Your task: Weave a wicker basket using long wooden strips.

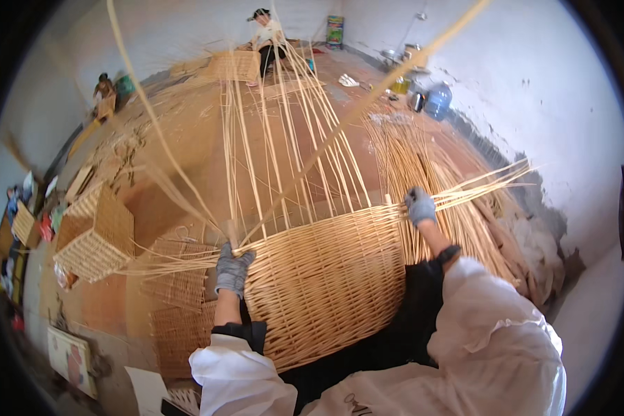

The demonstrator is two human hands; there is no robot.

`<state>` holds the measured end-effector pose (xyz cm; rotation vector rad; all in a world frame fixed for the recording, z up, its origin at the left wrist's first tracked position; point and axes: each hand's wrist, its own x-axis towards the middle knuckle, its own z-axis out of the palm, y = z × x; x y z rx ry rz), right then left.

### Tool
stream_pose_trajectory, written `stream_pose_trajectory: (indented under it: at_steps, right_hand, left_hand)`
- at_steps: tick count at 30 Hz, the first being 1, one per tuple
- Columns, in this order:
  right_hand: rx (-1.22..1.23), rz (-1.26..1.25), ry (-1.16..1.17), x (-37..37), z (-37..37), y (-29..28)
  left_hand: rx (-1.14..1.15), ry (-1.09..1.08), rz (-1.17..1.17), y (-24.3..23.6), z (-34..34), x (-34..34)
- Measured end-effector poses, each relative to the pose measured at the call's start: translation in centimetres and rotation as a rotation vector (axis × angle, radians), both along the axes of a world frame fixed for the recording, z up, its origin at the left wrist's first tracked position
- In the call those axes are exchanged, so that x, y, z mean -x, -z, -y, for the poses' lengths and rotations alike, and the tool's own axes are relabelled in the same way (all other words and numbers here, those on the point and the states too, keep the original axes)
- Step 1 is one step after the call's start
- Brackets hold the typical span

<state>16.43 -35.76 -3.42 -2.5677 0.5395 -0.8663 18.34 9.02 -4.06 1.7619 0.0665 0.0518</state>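
Note:
A woven wicker panel [326, 277] lies tilted across my lap, with long uncut willow rods [284, 139] standing out from its far edge. My left hand [234, 270], in a grey glove, is closed on the panel's left corner, beside a short thick stick end. At the right corner my right hand [420, 206], gloved too, is closed on the panel's edge, where a bunch of loose rod ends [482, 187] sticks out to the right. One thick rod [367, 97] slants up from near my left hand, close to the camera.
A heap of loose rods [423, 166] lies to the right. Left of me are a wicker basket [97, 232] and flat woven panels [177, 274]. Far off, a co-worker [267, 38] sits by another wicker piece [236, 66]. A blue water jug [438, 100] stands near the right wall.

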Motion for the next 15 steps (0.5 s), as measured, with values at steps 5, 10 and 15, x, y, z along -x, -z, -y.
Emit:
stream_pose_trajectory:
  at_steps: [5,10,15]
  right_hand:
    - [0.160,-0.486,-0.109,-4.4,-1.3,-2.9]
    - [0.135,-0.645,-0.235,-4.5,-1.7,-3.5]
    - [0.079,-0.634,-0.144,-0.4,-0.5,-11.5]
  left_hand:
    - [-0.012,-0.094,-0.079,0.0,0.1,-0.4]
    - [-0.042,-0.277,0.138,-0.2,1.1,0.1]
    - [-0.058,-0.380,0.130,-5.8,2.8,3.0]
